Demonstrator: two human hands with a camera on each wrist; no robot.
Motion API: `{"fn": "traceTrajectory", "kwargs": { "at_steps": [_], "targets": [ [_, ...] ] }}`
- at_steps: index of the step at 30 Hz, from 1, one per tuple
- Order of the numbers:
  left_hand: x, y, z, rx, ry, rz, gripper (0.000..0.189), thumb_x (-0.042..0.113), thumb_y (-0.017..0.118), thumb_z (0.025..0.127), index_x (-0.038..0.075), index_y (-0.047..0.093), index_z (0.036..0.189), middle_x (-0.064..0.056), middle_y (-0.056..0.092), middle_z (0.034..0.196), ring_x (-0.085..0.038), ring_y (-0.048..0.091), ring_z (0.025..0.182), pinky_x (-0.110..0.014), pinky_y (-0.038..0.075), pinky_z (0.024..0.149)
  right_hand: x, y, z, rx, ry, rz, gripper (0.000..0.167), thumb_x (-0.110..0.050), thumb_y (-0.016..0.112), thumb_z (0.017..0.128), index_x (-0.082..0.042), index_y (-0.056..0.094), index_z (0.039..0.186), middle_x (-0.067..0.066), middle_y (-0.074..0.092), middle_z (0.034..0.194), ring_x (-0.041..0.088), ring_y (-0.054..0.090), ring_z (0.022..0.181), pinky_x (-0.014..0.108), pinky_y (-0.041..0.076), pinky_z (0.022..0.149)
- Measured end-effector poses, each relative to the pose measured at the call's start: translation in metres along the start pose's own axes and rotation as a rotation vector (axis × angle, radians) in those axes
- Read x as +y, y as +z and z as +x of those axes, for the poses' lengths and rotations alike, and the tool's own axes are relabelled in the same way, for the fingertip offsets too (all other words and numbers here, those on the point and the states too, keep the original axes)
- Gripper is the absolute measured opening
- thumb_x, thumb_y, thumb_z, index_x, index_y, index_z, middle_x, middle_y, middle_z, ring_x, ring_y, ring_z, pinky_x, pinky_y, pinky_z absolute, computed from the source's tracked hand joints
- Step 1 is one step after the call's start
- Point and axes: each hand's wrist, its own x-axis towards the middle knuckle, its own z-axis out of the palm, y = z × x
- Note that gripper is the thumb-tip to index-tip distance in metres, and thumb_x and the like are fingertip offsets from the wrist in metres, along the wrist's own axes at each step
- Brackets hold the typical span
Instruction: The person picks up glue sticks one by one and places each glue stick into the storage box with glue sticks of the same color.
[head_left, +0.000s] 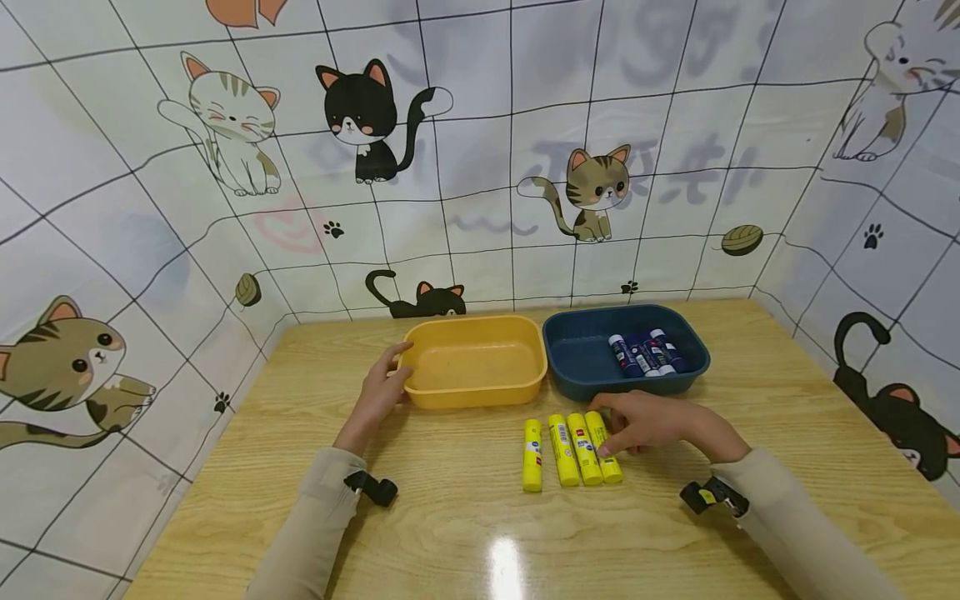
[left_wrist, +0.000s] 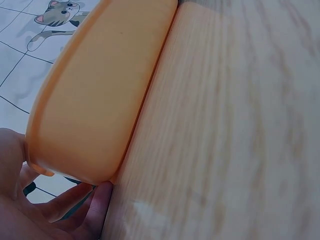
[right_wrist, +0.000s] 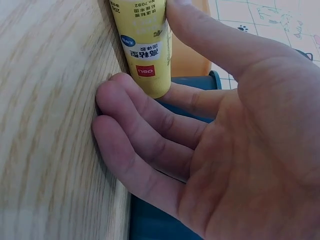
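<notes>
Yellow glue sticks (head_left: 566,452) at head view's 5 o'clock, my right hand (head_left: 651,419) at their 3 o'clock. Left wrist: left hand (left_wrist: 25,215), 8 o'clock, grips yellow tray (left_wrist: 97,90). Right wrist: thumb (right_wrist: 200,25), forefinger (right_wrist: 192,98) pinch 12-o'clock stick (right_wrist: 145,50), others bent.

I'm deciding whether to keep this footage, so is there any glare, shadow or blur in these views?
Head view: a bright glare spot on the table at bottom centre; left wrist view: a faint pale reflection low on the table, whose grain looks soft; right wrist view: a dark shadow by the right hand, while the yellow glue stick has readable lettering.
</notes>
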Motion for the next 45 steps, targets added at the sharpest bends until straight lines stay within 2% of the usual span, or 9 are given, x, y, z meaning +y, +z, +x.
{"fn": "traceTrajectory", "kwargs": {
  "at_steps": [6,11,17,20,29,37,45],
  "targets": [
    [-0.001,0.001,-0.002,0.013,-0.003,0.003,0.049,0.017,0.051,0.105,0.022,0.047,0.154,-0.025,0.052,0.139,-0.032,0.068,0.108,-0.034,0.065,0.076,-0.002,-0.002,-0.002,0.034,-0.054,-0.043,0.061,-0.038,0.081,0.089,-0.007,0.056,0.136,-0.003,0.060,0.076,0.010,0.054,0.059,0.022,0.045,0.056],
    [0.000,0.001,-0.001,0.015,-0.005,0.004,0.049,0.018,0.051,0.105,0.024,0.048,0.153,-0.023,0.053,0.138,-0.030,0.067,0.107,-0.033,0.064,0.076,-0.004,-0.003,-0.003,0.077,-0.099,-0.102,0.060,-0.041,0.082,0.087,-0.008,0.058,0.131,-0.005,0.061,0.079,0.008,0.052,0.065,0.022,0.045,0.058],
    [0.001,0.001,-0.001,0.009,0.000,0.013,0.049,0.019,0.051,0.105,0.024,0.047,0.154,-0.024,0.053,0.139,-0.030,0.067,0.107,-0.033,0.064,0.077,-0.008,-0.002,-0.003,0.108,-0.078,-0.130,0.059,-0.042,0.086,0.083,-0.012,0.058,0.126,-0.007,0.062,0.083,0.009,0.053,0.071,0.022,0.047,0.062],
    [0.001,0.001,-0.002,0.006,0.000,0.016,0.049,0.019,0.050,0.105,0.024,0.047,0.154,-0.024,0.052,0.139,-0.032,0.067,0.109,-0.035,0.065,0.078,-0.010,-0.002,-0.004,0.122,-0.069,-0.124,0.060,-0.040,0.088,0.081,-0.013,0.058,0.124,-0.007,0.063,0.083,0.009,0.054,0.072,0.023,0.048,0.063],
    [-0.001,0.001,0.000,0.003,-0.008,0.013,0.049,0.021,0.050,0.105,0.025,0.047,0.154,-0.024,0.051,0.141,-0.034,0.067,0.111,-0.036,0.065,0.080,-0.009,-0.003,-0.003,0.133,-0.119,-0.095,0.058,-0.037,0.089,0.080,-0.011,0.055,0.120,-0.003,0.067,0.091,0.009,0.058,0.075,0.023,0.052,0.066],
    [-0.001,0.001,0.000,0.002,-0.008,0.020,0.049,0.021,0.050,0.106,0.026,0.047,0.154,-0.024,0.050,0.142,-0.034,0.067,0.111,-0.037,0.065,0.081,-0.009,-0.003,-0.002,0.144,-0.109,-0.093,0.061,-0.039,0.089,0.079,-0.014,0.051,0.119,-0.003,0.069,0.099,0.011,0.061,0.082,0.024,0.054,0.072],
    [-0.001,0.001,0.000,0.014,-0.016,0.014,0.048,0.020,0.052,0.105,0.026,0.049,0.153,-0.023,0.050,0.141,-0.033,0.066,0.111,-0.034,0.065,0.078,-0.012,-0.005,-0.003,0.160,-0.122,-0.092,0.059,-0.036,0.089,0.080,-0.013,0.050,0.117,-0.003,0.068,0.098,0.012,0.060,0.083,0.024,0.055,0.072]
  ]
}}
